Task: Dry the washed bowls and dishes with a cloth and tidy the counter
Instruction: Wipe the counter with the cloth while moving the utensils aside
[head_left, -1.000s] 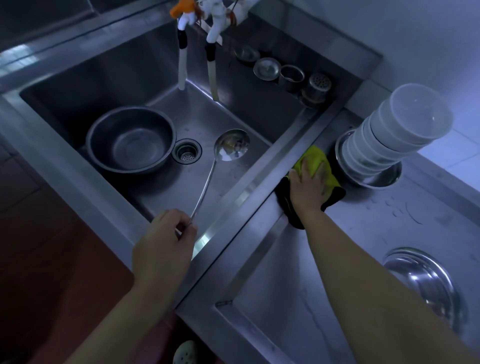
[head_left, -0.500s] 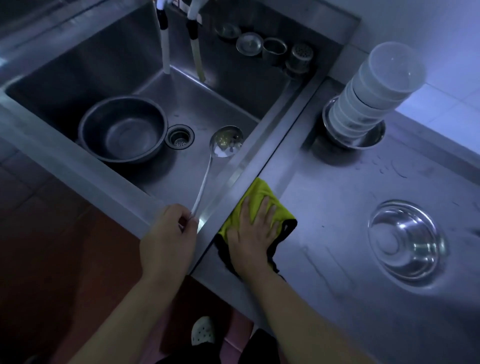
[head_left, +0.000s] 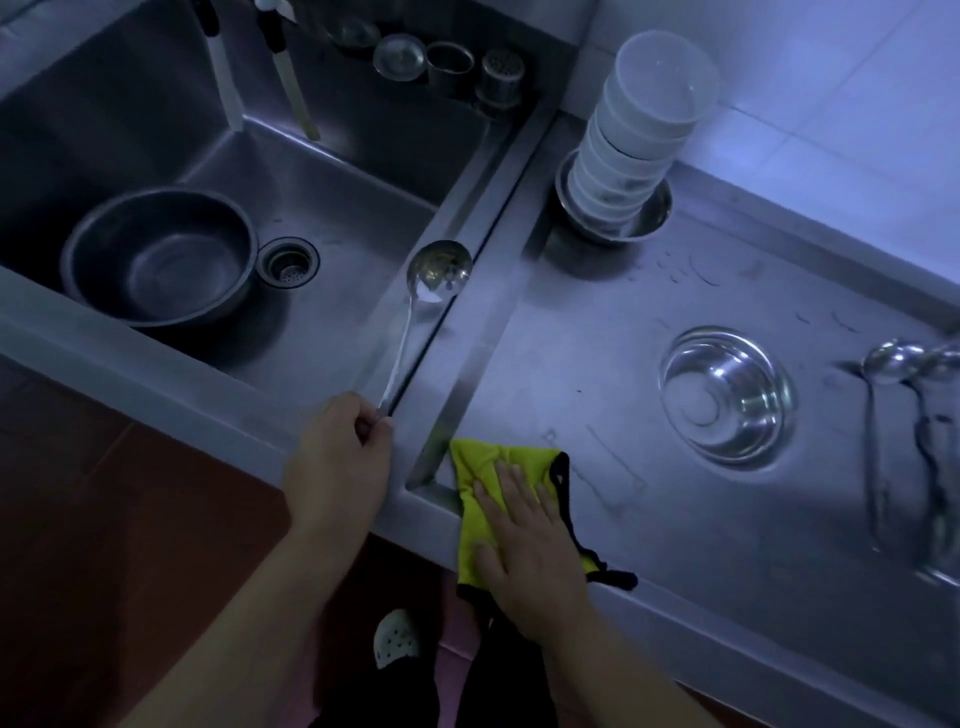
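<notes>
Steel basin: big metal bowl (head_left: 158, 257) sits upright in the left of the sink (head_left: 332, 171), beside the drain (head_left: 288, 261).
Ladle: long-handled ladle (head_left: 438, 271) lies in the sink along its right wall, cup away from the person, handle end at the near rim.
Left hand: left hand (head_left: 340, 460) at the sink's near right corner; its grip is narrow, fingers pinched round the ladle's handle end.
Cloth: yellow cloth (head_left: 480, 480) with a black edge lies flat on the near edge of the worktop (head_left: 571, 364), just right of the sink.
Right hand: right hand (head_left: 524, 540) presses on the cloth, grip wide, fingers straight and spread.
Stacked bowls: leaning stack of white bowls (head_left: 639, 150) stands in a metal dish (head_left: 652, 218) at the back of the worktop.
Shiny bowl: small steel bowl (head_left: 727, 392) sits on the worktop, well apart from the cloth.
Far right: two more ladles (head_left: 904, 415) lie side by side on the worktop.
</notes>
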